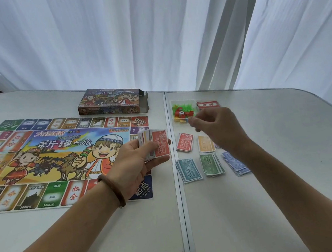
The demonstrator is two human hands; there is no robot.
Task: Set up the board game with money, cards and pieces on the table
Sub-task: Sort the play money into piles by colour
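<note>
Already the big colourful paper game board (55, 158) lies flat on the white table (113, 235). Just right of the board, 5 piles of paper money lie sorted by colour: a red pile (184, 142), an orange pile (204, 143), a teal pile (188, 169), a green pile (210, 163) and a blue pile (234, 162). Right of the board's far corner sit a clear tray of small plastic pieces (182, 111) and a red pack of cards (206, 104).

Over the board's right edge, the left hand (133, 162) grips a mixed stack of paper money (155, 144), with the thumb pressed on top. The right hand (218, 127) hangs right of the board with its fingers bunched. I cannot tell if they pinch anything.

I think the sorting is partly done. The held stack needs dealing out, and the pieces and cards are not yet on the board.
</note>
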